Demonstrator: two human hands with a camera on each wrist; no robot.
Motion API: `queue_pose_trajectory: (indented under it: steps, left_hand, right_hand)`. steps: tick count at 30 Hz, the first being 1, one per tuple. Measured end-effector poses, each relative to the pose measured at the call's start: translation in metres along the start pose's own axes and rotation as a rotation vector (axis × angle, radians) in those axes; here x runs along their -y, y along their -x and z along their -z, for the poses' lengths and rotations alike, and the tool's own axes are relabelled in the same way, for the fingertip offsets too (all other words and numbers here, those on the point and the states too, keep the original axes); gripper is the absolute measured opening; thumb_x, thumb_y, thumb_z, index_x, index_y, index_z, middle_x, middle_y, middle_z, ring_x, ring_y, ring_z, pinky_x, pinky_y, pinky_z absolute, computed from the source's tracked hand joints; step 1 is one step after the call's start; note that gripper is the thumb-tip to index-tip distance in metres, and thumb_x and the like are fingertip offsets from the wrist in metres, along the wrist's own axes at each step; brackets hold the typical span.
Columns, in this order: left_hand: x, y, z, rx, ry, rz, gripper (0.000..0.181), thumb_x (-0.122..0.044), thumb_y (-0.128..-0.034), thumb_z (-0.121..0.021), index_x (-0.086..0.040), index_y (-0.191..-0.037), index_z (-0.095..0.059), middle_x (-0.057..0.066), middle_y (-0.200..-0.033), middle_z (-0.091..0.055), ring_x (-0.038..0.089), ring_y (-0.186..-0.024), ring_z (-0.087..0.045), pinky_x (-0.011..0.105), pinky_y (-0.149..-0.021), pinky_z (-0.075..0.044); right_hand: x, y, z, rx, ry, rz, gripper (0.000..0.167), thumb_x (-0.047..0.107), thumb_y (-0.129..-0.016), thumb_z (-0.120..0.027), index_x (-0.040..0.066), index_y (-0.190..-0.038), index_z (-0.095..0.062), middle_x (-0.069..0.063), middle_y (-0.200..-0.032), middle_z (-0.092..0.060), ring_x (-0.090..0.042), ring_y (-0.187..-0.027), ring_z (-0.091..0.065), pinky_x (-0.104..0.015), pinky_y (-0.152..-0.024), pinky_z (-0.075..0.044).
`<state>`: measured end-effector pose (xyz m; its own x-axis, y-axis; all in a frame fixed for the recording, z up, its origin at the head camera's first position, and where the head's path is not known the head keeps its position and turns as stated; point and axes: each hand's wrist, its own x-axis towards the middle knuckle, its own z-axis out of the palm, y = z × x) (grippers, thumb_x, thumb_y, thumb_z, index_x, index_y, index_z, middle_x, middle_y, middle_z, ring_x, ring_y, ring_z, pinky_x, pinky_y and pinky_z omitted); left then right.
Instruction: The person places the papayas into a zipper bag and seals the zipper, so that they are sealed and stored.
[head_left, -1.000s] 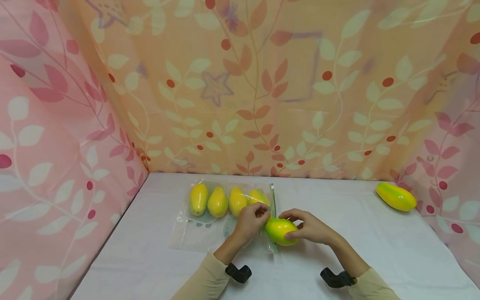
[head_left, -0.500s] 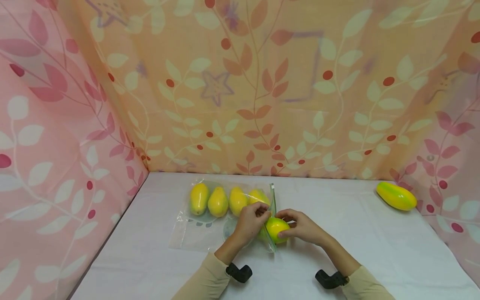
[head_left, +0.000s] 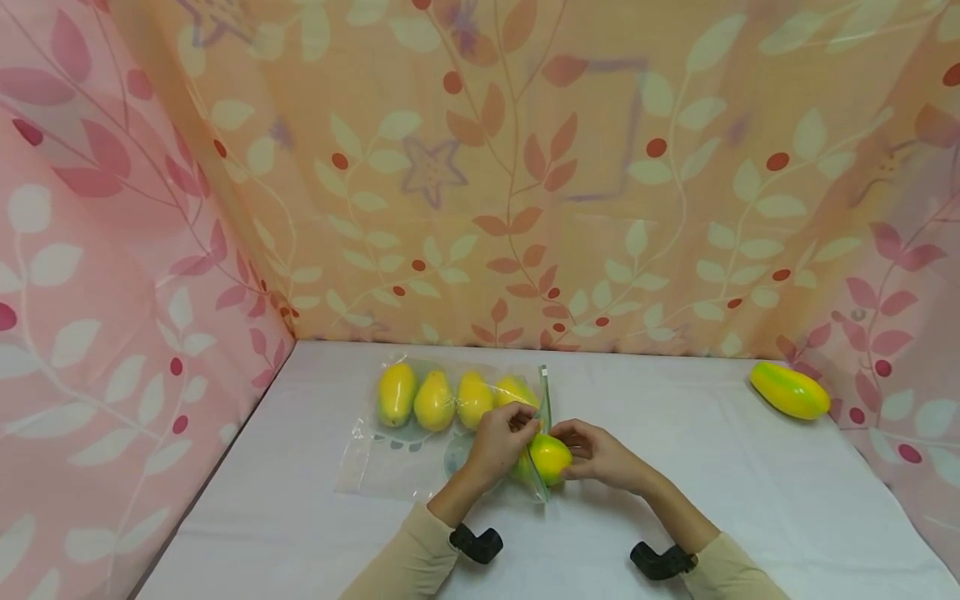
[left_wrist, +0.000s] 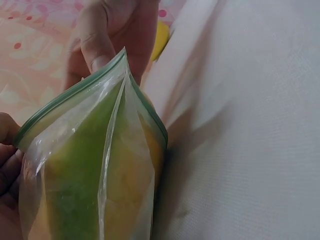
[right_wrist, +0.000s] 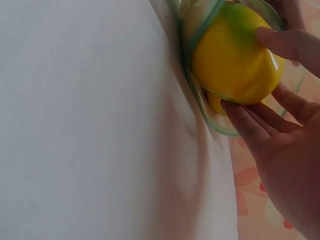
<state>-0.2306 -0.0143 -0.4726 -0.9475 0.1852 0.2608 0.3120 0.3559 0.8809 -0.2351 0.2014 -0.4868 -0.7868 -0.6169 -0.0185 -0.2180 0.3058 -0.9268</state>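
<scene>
A clear zip bag [head_left: 397, 471] with a green zip edge lies flat, its mouth facing right. My left hand [head_left: 491, 446] pinches the upper rim of that mouth. At the opening my right hand [head_left: 609, 460] holds the outer end of a yellow-green papaya [head_left: 552, 460], thumb on top and fingers underneath in the right wrist view. Its other end is inside the bag, showing green through the plastic in the left wrist view. Several yellow papayas [head_left: 435, 402] sit in a row along the far side of the bag.
Another green-streaked papaya [head_left: 790, 390] lies at the table's far right corner. A white cloth [head_left: 277, 483] covers the table. Leaf-patterned curtains [head_left: 480, 167] close off the back and both sides.
My right hand has moved left, pushing the papaya from the bag's mouth deeper inside. The left hand keeps its pinch on the rim in about the same place.
</scene>
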Motion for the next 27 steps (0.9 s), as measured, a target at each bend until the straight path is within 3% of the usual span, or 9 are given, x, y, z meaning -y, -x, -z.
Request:
queue_pose_trajectory:
  steps: [7, 14, 20, 27]
  left_hand:
    - [0.0, -0.001, 0.0, -0.017, -0.01, -0.013, 0.013, -0.014, -0.0904, -0.066, -0.004, -0.097, -0.071, 0.005, -0.085, -0.07, 0.007, -0.076, -0.059, 0.017, -0.07, -0.051]
    - [-0.001, -0.001, 0.0, -0.017, 0.008, -0.002, 0.014, -0.015, -0.0907, -0.066, -0.004, -0.098, -0.071, 0.005, -0.087, -0.07, 0.008, -0.078, -0.06, 0.017, -0.071, -0.05]
    - [-0.003, -0.003, -0.001, -0.025, 0.014, -0.017, 0.013, -0.015, -0.0906, -0.066, -0.004, -0.096, -0.071, 0.005, -0.085, -0.07, 0.008, -0.077, -0.06, 0.017, -0.07, -0.051]
    - [-0.003, -0.004, -0.002, -0.031, 0.024, -0.023, 0.012, -0.014, -0.0902, -0.066, -0.004, -0.095, -0.071, 0.005, -0.084, -0.07, 0.007, -0.076, -0.06, 0.018, -0.07, -0.051]
  right_hand:
    - [0.001, -0.004, -0.005, -0.04, 0.028, -0.004, 0.053, 0.019, -0.084, -0.076, -0.001, -0.127, -0.052, -0.02, -0.127, -0.057, -0.032, -0.114, -0.057, -0.029, -0.093, -0.053]
    - [0.0, -0.002, 0.002, -0.083, 0.078, -0.057, 0.043, 0.02, -0.083, -0.077, 0.0, -0.117, -0.06, -0.014, -0.101, -0.064, -0.018, -0.086, -0.059, -0.022, -0.072, -0.051]
    - [-0.001, -0.007, -0.006, -0.101, 0.037, -0.057, 0.039, 0.017, -0.085, -0.075, -0.001, -0.117, -0.062, -0.015, -0.1, -0.066, -0.015, -0.086, -0.059, -0.022, -0.07, -0.051]
    - [-0.001, -0.012, -0.011, -0.086, 0.075, -0.041, 0.038, 0.021, -0.086, -0.073, 0.001, -0.117, -0.062, -0.013, -0.1, -0.066, -0.012, -0.084, -0.059, -0.023, -0.066, -0.052]
